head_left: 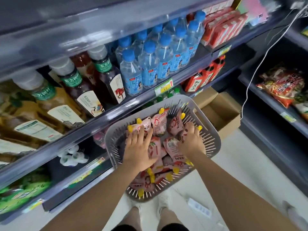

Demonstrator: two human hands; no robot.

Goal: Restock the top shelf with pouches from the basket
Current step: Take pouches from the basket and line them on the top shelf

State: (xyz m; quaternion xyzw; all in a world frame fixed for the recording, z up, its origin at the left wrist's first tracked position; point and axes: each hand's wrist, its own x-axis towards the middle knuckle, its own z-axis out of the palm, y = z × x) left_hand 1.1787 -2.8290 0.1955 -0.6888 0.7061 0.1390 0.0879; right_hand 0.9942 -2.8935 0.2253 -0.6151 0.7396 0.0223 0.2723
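Note:
A grey slotted basket point(210, 130) stands on the floor in front of my feet, filled with several pink pouches with yellow caps point(159, 124). Both hands are down inside it. My left hand point(139, 147) lies spread over the pouches on the left side, fingers reaching onto one pouch point(141, 126). My right hand point(191, 139) has its fingers curled around a pouch point(182, 135) near the basket's right wall. The top shelf point(83, 22) runs across the upper left as a blurred grey edge; its surface is out of sight.
Shelves on the left carry tea bottles point(93, 84), blue-capped water bottles point(150, 64) and red cartons point(223, 29). An open cardboard box point(223, 112) sits behind the basket. Another shelf with snack bags point(283, 85) stands right, a white cable point(260, 64) hanging before it.

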